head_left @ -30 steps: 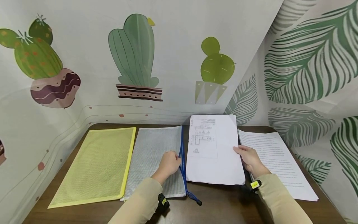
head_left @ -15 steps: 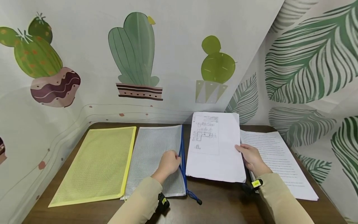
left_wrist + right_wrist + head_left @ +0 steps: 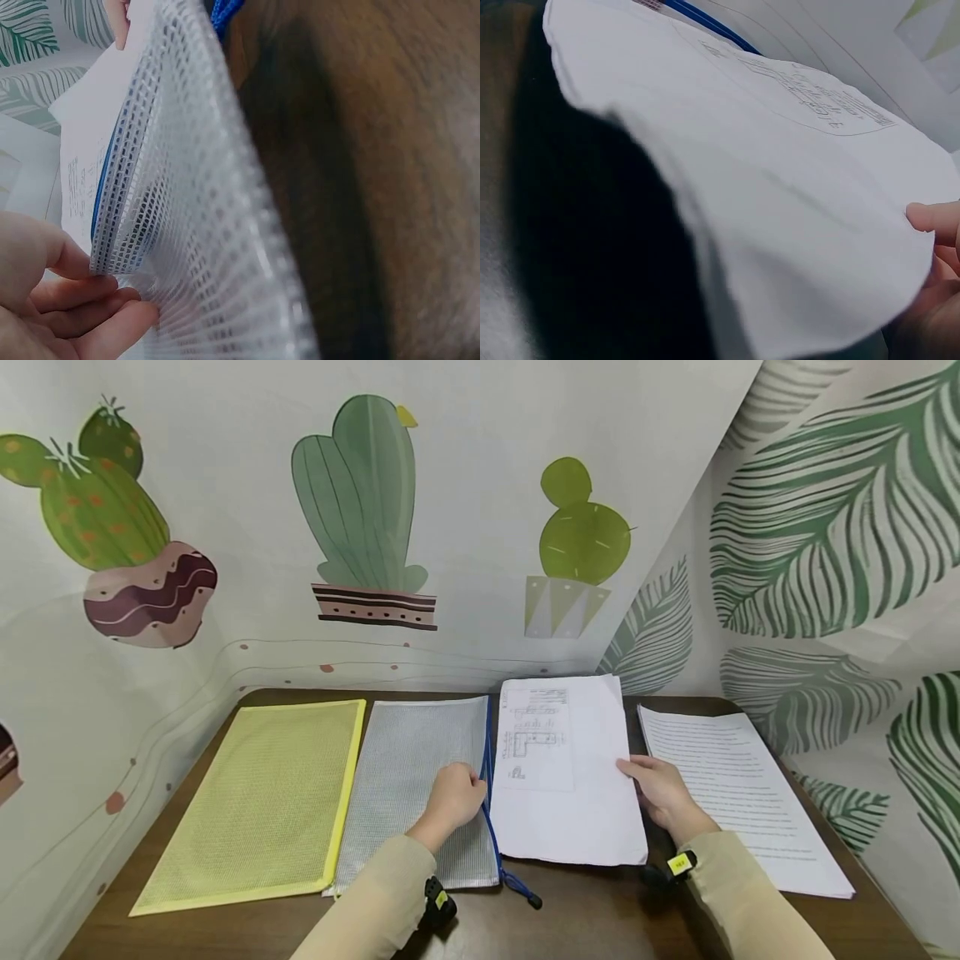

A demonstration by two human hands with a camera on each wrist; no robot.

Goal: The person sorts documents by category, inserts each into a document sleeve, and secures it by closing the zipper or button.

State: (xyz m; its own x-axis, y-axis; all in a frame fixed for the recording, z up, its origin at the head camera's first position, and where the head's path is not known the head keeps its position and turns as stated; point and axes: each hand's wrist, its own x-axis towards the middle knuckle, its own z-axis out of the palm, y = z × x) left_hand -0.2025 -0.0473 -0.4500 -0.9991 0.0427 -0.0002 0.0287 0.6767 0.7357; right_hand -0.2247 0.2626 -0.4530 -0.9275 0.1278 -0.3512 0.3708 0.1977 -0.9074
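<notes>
My left hand (image 3: 452, 797) pinches the zipper-side edge of a clear mesh zipper pouch (image 3: 412, 743) with blue trim. In the left wrist view, thumb and fingers hold that mesh edge (image 3: 124, 187), and the mouth bulges apart from the layer below. My right hand (image 3: 662, 789) grips the right edge of a stack of white paper (image 3: 570, 827), thumb on top, fingers hidden underneath. A line drawing is printed on the top sheet. Raised over the table, the stack has its left edge right at the pouch's blue zipper (image 3: 491, 810). The sheets bow in the right wrist view (image 3: 802, 195).
A yellow mesh pouch (image 3: 255, 802) lies flat at the left of the brown table (image 3: 555, 935). To the right lies another paper stack (image 3: 738, 793) printed with lines of text. A cactus-patterned wall covering (image 3: 480, 527) rises behind the table. The blue zipper pull (image 3: 521, 889) hangs toward the front.
The held paper stack first shifted slightly up and right, then came back left and down, closer to the blue zipper. My right hand moved with it. The left hand stayed in place.
</notes>
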